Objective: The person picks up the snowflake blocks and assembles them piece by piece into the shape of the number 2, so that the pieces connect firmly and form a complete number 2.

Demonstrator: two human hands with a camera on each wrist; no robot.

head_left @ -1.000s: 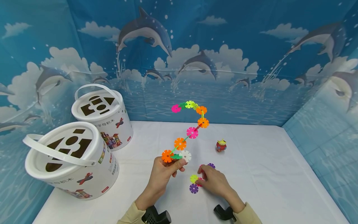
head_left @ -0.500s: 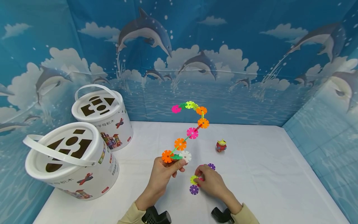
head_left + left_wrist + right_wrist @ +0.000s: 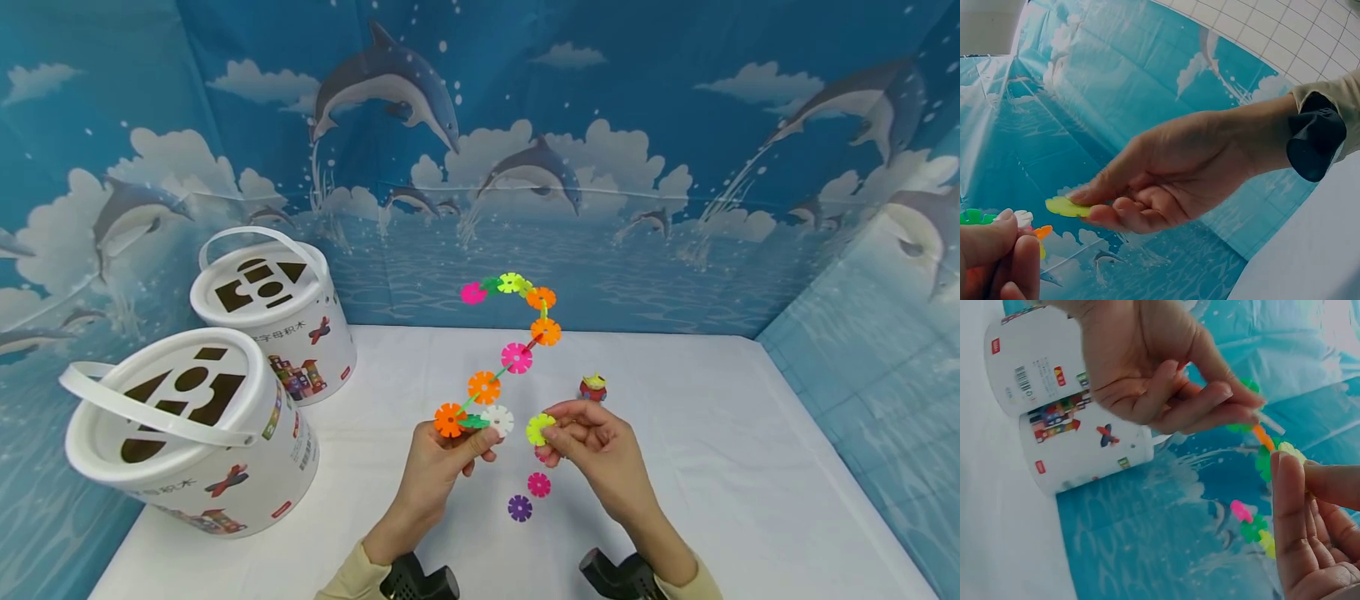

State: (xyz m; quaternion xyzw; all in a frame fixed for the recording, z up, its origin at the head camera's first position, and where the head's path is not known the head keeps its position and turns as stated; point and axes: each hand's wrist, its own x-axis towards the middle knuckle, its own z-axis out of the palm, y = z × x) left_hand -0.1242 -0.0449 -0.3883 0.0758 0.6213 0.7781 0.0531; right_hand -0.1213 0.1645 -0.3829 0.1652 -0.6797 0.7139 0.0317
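Observation:
My left hand (image 3: 442,467) pinches a white notched snowflake disc (image 3: 498,420) between thumb and fingers. That disc is the near end of a chain of joined snowflake discs (image 3: 483,387) in orange, pink, green and yellow, which rises away and curls left at the top. To the right, my right hand (image 3: 600,450) pinches a single yellow-green disc (image 3: 538,429) by its edge, a short gap from the white one. In the left wrist view this yellow disc (image 3: 1066,207) lies nearly flat. A pink disc (image 3: 538,484) and a purple disc (image 3: 520,507) lie on the table below.
Two white lidded buckets (image 3: 195,433) with shape cutouts and handles stand on the left. Behind my right hand sits a small red-and-yellow toy figure (image 3: 593,387), partly hidden. Another pink disc (image 3: 542,454) peeks from under that hand. A dolphin-print backdrop (image 3: 675,250) closes off the back.
My right hand has picked up the yellow-green disc from the table and raised it beside the white disc. The left hand and chain have hardly moved.

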